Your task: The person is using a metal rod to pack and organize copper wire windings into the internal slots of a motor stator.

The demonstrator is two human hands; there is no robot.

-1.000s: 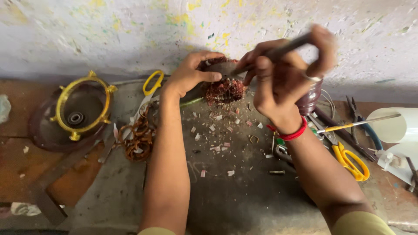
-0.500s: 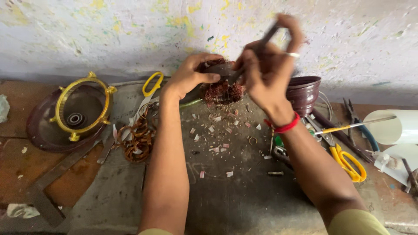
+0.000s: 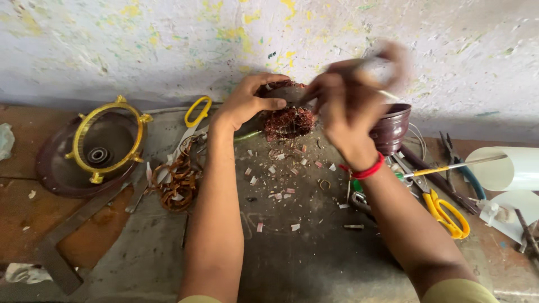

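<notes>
- Two hands: the left hand (image 3: pixel 247 104) and the right hand (image 3: pixel 348 106).
- One copper-wound motor core (image 3: pixel 289 120).
- One thin tool (image 3: pixel 368 62), blurred.
- Two pairs of yellow-handled scissors: one (image 3: pixel 193 120) to the left, one (image 3: pixel 443 210) to the right.
- One round motor housing with a yellow frame (image 3: pixel 90 148).
- One loose coil of copper wire (image 3: pixel 177 182).
- One dark maroon bowl-shaped cover (image 3: pixel 393 129).
- One red wristband (image 3: pixel 368 170).
- One white rolled sheet (image 3: pixel 505 168).
- Many small paper scraps (image 3: pixel 278 179), too scattered to count.
</notes>
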